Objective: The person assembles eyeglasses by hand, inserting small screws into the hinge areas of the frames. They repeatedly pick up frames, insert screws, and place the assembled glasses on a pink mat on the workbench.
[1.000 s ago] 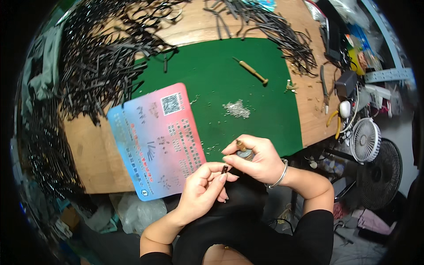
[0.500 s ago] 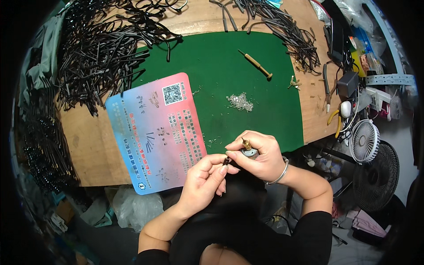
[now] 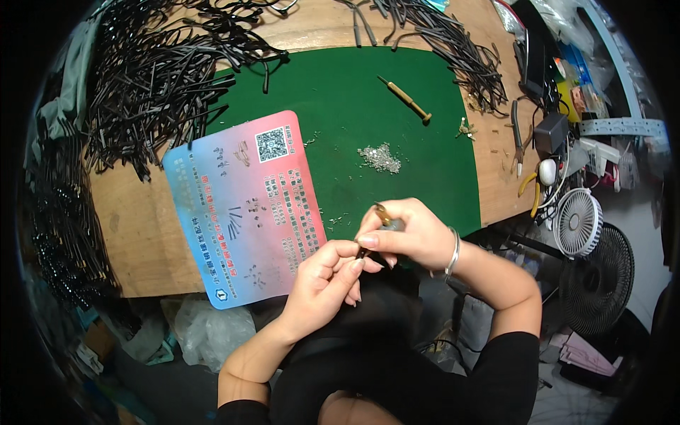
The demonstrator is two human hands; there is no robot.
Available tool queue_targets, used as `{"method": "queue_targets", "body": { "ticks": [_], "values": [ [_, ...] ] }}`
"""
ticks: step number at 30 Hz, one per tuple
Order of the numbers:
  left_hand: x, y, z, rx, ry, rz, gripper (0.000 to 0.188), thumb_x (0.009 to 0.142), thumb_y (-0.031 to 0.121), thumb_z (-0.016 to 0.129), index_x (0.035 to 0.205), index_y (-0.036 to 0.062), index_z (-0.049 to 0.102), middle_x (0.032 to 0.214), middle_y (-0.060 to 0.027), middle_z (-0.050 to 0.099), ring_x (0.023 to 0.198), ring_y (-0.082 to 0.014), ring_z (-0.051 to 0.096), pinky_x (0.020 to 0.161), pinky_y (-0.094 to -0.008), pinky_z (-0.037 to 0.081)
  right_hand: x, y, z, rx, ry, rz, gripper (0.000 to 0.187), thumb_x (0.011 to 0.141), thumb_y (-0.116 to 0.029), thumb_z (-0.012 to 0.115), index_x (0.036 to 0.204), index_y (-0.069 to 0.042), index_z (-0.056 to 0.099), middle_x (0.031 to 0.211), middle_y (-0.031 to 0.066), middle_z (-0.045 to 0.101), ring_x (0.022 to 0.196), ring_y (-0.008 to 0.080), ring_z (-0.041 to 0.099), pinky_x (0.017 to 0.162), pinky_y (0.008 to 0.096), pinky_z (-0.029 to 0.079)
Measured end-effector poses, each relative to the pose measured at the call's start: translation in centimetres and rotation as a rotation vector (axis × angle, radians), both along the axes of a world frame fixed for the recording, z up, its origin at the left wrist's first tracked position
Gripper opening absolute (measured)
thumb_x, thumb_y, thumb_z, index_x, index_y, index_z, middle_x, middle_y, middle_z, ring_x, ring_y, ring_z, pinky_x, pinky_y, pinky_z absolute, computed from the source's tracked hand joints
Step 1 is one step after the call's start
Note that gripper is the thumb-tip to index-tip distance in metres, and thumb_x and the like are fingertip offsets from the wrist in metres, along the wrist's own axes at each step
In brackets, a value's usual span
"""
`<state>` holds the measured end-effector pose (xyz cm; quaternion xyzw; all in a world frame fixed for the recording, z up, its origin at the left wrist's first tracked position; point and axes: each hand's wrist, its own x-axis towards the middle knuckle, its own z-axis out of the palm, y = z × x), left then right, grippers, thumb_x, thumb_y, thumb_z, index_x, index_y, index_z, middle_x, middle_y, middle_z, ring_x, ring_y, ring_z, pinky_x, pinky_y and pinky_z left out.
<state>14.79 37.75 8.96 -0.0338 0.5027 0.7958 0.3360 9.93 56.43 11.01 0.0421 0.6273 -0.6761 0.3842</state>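
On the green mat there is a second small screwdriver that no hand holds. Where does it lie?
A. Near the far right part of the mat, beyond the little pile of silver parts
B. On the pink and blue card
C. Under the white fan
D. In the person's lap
A: the loose screwdriver lies on the green mat, farther away than the silver parts, untouched by either hand.

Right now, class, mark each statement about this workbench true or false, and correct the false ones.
1. The right hand grips a small screwdriver. True.
2. A second screwdriver lies on the green mat. True.
3. The pink-and-blue card lies right of the mat. False: it lies on the mat's left edge and the wood.
4. The left hand rests flat on the card. False: it is raised, its fingertips meeting the right hand.
5. The small screws lie on the mat. True.
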Motion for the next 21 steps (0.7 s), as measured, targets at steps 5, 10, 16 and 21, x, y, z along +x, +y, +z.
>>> {"method": "queue_targets", "body": {
  "ticks": [5,10,16,21],
  "values": [
    [1.0,-0.8,-0.3,-0.155,0.053,-0.130,0.025,0.094,0.005,0.044,0.118,-0.0009,0.048,0.094,-0.0080,0.064,0.060,-0.0047,0.052,0.056,-0.0196,0.046,-0.1,0.7,-1.2,-0.066,-0.313,0.128,0.041,0.079,-0.019,0.072,0.107,0.002,0.051,0.083,0.0040,0.055,0.060,0.0068,0.053,0.053,0.0198,0.043],
    [0.8,-0.6,-0.5,-0.149,0.161,-0.177,0.030,0.093,0.001,0.042,0.122,0.0012,0.047,0.093,-0.0078,0.062,0.059,-0.0058,0.052,0.055,-0.0202,0.046,1.7,0.7,-2.5,0.060,0.165,0.088,0.043,0.081,-0.026,0.071,0.106,0.001,0.050,0.092,0.0066,0.054,0.077,0.0108,0.054,0.070,0.0249,0.045],
    [0.8,-1.9,-1.0,-0.362,0.119,-0.064,0.027,0.093,0.000,0.041,0.119,-0.0006,0.047,0.093,-0.0076,0.061,0.059,-0.0061,0.053,0.055,-0.0196,0.047,2.5,3.1,-1.7,0.428,0.477,0.180,0.036,0.086,-0.018,0.054,0.114,0.001,0.040,0.106,0.0202,0.050,0.093,0.0309,0.056,0.082,0.0383,0.046],
    [-0.6,-0.6,-1.4,-0.543,0.294,-0.001,0.026,0.091,0.000,0.046,0.117,-0.0003,0.048,0.089,-0.0087,0.064,0.059,-0.0077,0.057,0.053,-0.0221,0.048,1.0,2.0,-1.4,0.880,0.882,0.233,0.033,0.084,-0.012,0.056,0.116,-0.008,0.049,0.090,0.0146,0.047,0.066,0.0291,0.059,0.057,0.0382,0.051]
  ]
}}
